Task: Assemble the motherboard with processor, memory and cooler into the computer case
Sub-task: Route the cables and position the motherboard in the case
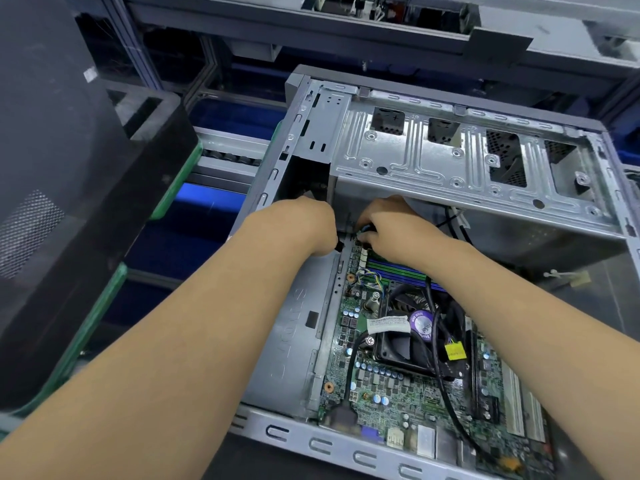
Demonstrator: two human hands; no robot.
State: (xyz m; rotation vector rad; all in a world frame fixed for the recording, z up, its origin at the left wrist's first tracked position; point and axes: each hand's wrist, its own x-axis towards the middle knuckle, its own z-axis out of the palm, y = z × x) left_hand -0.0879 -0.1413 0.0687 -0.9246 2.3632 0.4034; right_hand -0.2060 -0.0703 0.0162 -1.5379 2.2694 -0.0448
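Note:
The grey metal computer case (298, 344) lies open on its side. Inside it sits the green motherboard (384, 393) with the black cooler fan (408, 337) and memory sticks (401, 270) mounted. Both hands reach to the board's far edge, under the drive cage (450, 157). My left hand (304, 226) has its fingers curled downward next to a small black part at the case floor; what it holds is hidden. My right hand (391, 230) pinches a small dark connector with blue wires just past the memory sticks.
Black cables (440, 368) loop over the fan, one bearing a yellow tag (454, 351). A dark foam-lined bin (69, 188) with green edging stands at the left. Conveyor rails (228, 157) and blue trays (207, 202) lie behind the case.

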